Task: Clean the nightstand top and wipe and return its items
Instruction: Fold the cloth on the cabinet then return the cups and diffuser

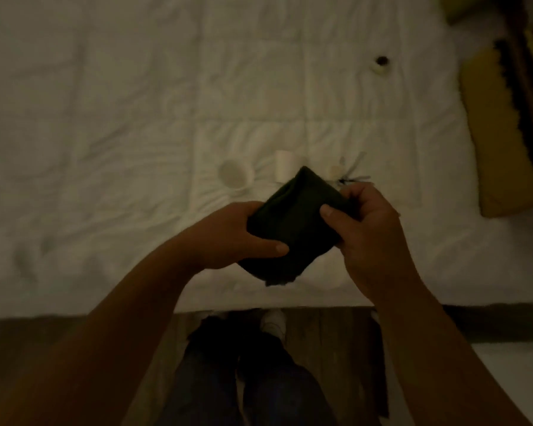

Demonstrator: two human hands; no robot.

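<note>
On the white bed (105, 118) sit the parked items: a cup (235, 176), a pale tube (284, 166), and a small plant (346, 176), far right a little jar (381, 64). My left hand (228, 235) grips the dark folded cloth (293, 222) from below, thumb on top. My right hand (370, 229) pinches its right edge, seemingly refolding for wiping.

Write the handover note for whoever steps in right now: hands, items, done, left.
Left hand and right hand both grip the folded dark cloth above the bed.
On the bed: a white cup, a pale cylinder, a small plant-like piece, and a small dark-topped jar further away.
Done: items are off the nightstand.
Left: wiping and returning them; the nightstand is out of view.
</note>
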